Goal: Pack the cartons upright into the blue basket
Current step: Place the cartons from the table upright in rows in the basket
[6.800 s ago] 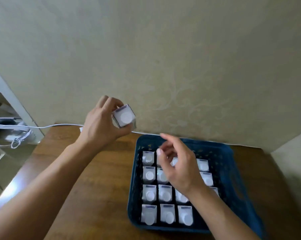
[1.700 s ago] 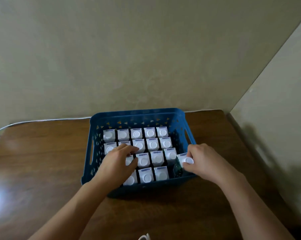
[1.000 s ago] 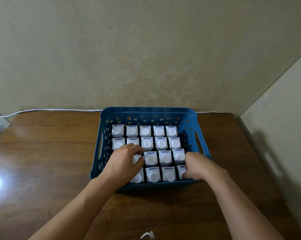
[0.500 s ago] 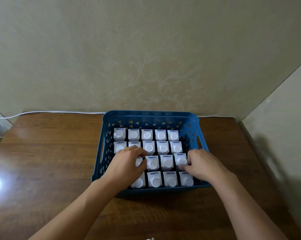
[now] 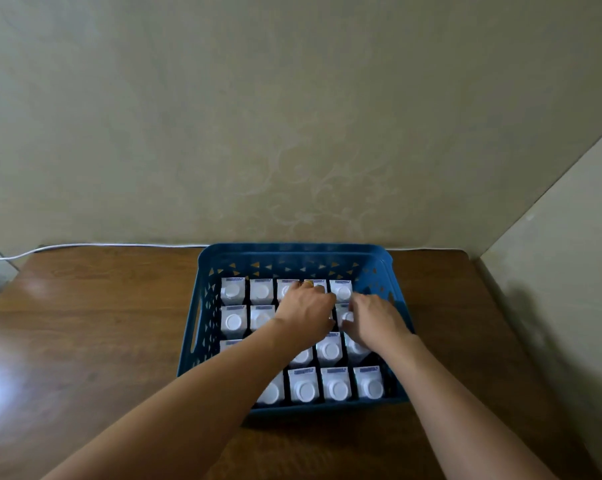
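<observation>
Blue basket (image 5: 294, 252) on wooden surface (image 5: 95, 317), cartons (image 5: 337, 384) upright in rows, caps up. Left hand (image 5: 306, 311) and right hand (image 5: 374, 318) rest on far-row cartons, 12 o'clock from wrists; grip cannot be told. Right hand nearer the 3 o'clock column.

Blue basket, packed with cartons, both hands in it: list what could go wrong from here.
1. The cartons stand tightly packed in the blue basket; pushing one with the left hand could tip or squash its neighbours.
2. The right hand works beside the right wall, where a carton could wedge at a tilt.
3. Both forearms cross the near rows, so pulling back carelessly might snag a cap.
</observation>
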